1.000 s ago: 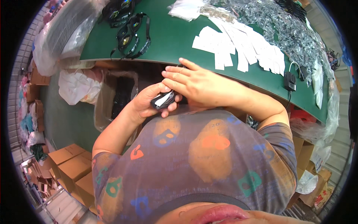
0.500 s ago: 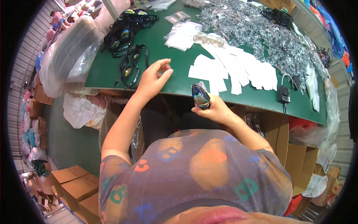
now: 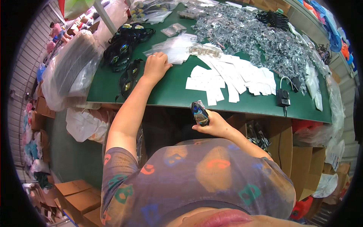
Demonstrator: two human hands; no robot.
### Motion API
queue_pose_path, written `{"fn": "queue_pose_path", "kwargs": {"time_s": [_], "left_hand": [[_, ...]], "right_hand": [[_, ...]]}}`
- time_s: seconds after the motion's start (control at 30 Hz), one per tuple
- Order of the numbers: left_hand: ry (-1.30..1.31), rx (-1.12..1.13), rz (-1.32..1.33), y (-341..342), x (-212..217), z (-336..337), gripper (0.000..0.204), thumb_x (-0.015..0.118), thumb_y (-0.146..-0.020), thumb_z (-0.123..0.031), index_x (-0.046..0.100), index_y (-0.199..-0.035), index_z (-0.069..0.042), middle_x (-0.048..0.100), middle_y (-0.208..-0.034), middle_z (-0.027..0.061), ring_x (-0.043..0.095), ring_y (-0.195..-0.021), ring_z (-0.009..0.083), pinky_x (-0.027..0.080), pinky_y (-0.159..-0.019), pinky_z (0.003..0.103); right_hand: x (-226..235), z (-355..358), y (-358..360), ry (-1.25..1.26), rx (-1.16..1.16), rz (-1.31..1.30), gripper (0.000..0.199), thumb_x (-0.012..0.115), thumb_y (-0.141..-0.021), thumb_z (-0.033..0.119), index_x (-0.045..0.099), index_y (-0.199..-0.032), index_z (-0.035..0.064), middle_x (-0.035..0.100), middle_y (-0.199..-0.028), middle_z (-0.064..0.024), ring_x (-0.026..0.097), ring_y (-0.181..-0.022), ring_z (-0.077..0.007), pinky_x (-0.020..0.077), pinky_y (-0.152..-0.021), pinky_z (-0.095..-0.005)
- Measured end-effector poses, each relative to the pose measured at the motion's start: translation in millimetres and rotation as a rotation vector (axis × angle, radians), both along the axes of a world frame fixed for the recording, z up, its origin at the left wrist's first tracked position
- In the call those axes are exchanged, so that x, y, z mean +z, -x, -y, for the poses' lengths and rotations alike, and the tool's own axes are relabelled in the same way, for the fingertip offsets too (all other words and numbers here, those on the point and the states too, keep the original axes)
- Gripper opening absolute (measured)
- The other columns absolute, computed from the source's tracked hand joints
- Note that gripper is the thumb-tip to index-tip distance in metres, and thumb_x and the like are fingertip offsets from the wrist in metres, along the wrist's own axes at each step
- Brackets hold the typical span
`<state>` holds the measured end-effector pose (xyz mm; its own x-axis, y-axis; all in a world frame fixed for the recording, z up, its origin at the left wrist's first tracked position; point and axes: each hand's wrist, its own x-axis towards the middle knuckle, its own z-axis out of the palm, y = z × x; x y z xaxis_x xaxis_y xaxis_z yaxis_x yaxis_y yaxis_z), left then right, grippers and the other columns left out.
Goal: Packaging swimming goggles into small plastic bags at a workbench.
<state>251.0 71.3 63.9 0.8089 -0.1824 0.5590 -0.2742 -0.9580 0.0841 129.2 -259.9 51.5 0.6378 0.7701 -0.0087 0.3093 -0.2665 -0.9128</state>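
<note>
Two hands: right hand (image 3: 216, 124), fingers wrapped round compact black goggles with mirrored bluish lenses (image 3: 199, 113); left hand (image 3: 156, 68), fingers curled at thin clear plastic bags (image 3: 179, 47), cannot tell whether pinching
Goggles: just off the smooth green surface's (image 3: 170, 90) near edge
Lenses: probably light, stiff, slick, scratchable; best held by the frame's sides

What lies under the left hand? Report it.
Green table shows beside the left hand, and clear bags lie at its far side. What is directly beneath is covered, so whether a bag extends there cannot be seen.
</note>
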Motion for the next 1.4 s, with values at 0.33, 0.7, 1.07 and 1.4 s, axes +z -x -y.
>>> {"fn": "queue_pose_path", "kwargs": {"time_s": [0.33, 0.7, 1.07, 1.4], "left_hand": [[0.150, -0.129, -0.122, 81, -3, 13, 0.011, 0.075, -0.088, -0.016, 0.070, -0.086, -0.006, 0.071, -0.086, 0.0093, 0.066, -0.079, 0.0329, 0.050, -0.079, 0.042], [0.949, 0.018, -0.188, 183, 0, 53, 0.010, 0.073, -0.097, -0.010, 0.070, -0.095, -0.001, 0.067, -0.072, 0.0018, 0.056, -0.061, 0.0043, 0.045, -0.056, 0.024], [0.809, -0.042, -0.168, 233, 0, 77, 0.015, 0.075, -0.090, -0.002, 0.075, -0.104, -0.005, 0.077, -0.086, 0.0085, 0.074, -0.074, 0.0174, 0.057, -0.066, 0.029], [0.631, -0.099, -0.139, 245, -8, 89, 0.015, 0.076, -0.083, 0.001, 0.068, -0.094, -0.004, 0.074, -0.088, 0.0106, 0.073, -0.079, 0.0255, 0.057, -0.073, 0.034]], "right_hand": [[8, -10, 1, 0.038, 0.092, 0.012, 0.044, 0.082, -0.084, 0.025, 0.061, -0.117, 0.0049, 0.071, -0.101, -0.0148, 0.069, -0.091, -0.0311, 0.0539, -0.084, -0.0386], [6, -22, 3, -0.091, 0.068, -0.009, 0.035, 0.087, -0.081, 0.019, 0.060, -0.098, 0.0050, 0.059, -0.080, -0.0022, 0.056, -0.075, -0.0118, 0.0488, -0.070, -0.0317], [17, -54, 8, -0.366, -0.041, -0.545, 0.025, 0.078, -0.089, 0.012, 0.061, -0.106, 0.0063, 0.065, -0.094, -0.0006, 0.062, -0.088, -0.0100, 0.0487, -0.078, -0.0274], [6, -72, 18, -0.280, -0.057, -0.017, 0.020, 0.075, -0.084, 0.003, 0.065, -0.101, 0.0047, 0.067, -0.092, -0.0038, 0.063, -0.083, -0.0140, 0.0523, -0.077, -0.0303]]}}
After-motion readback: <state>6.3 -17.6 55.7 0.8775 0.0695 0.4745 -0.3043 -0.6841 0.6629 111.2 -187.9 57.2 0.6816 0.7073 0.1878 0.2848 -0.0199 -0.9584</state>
